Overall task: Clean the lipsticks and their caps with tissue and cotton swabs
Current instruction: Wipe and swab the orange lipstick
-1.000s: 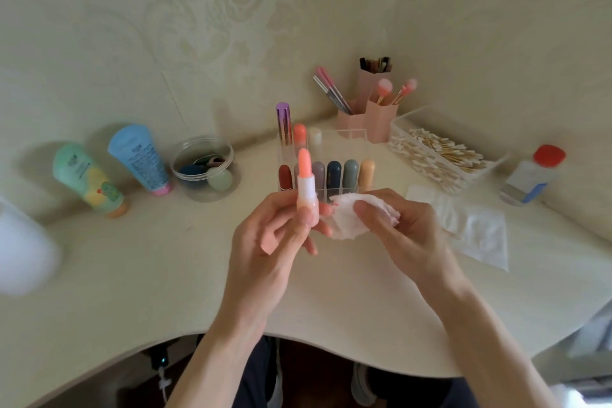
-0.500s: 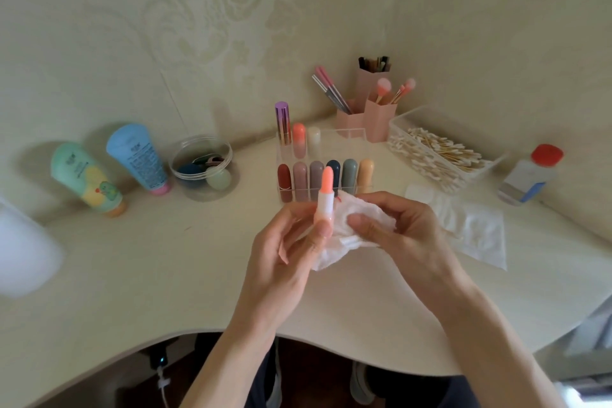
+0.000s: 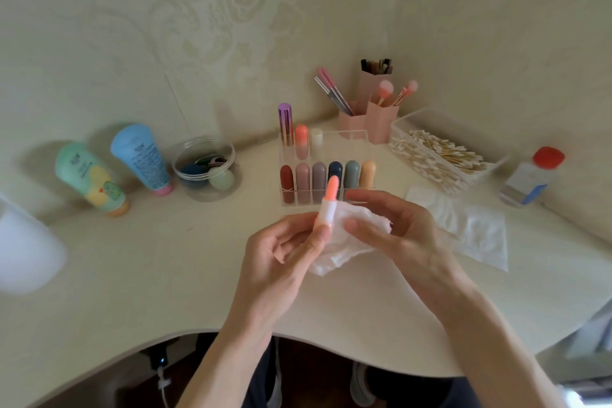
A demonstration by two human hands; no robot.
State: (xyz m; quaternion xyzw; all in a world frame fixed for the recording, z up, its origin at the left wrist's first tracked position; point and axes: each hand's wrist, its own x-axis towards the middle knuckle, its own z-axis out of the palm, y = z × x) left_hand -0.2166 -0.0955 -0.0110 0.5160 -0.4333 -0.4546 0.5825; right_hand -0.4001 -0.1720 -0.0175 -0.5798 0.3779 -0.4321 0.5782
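My left hand [image 3: 281,262] pinches an orange-capped lipstick [image 3: 328,202] with a pale pink body, held upright over the table. A crumpled white tissue [image 3: 344,242] sits right behind and below the lipstick; my right hand [image 3: 397,235] holds it, thumb pressing the tissue toward the tube. Beyond the hands stands a clear organiser [image 3: 356,139] with a row of several capped lipsticks [image 3: 319,180] and a few more behind. Cotton swabs [image 3: 440,156] fill a clear tray at the right.
Flat tissues [image 3: 477,228] lie right of my hands, with a red-capped bottle [image 3: 530,175] beyond. Pink brush holders [image 3: 367,113] stand in the corner. At the left are two tubes [image 3: 116,172], a clear round tub [image 3: 207,169] and a white object [image 3: 26,248].
The lipstick and both hands dropped lower and shifted right, and the tissue unfolded from a wad in my right fingers into a loose sheet hanging behind the tube.
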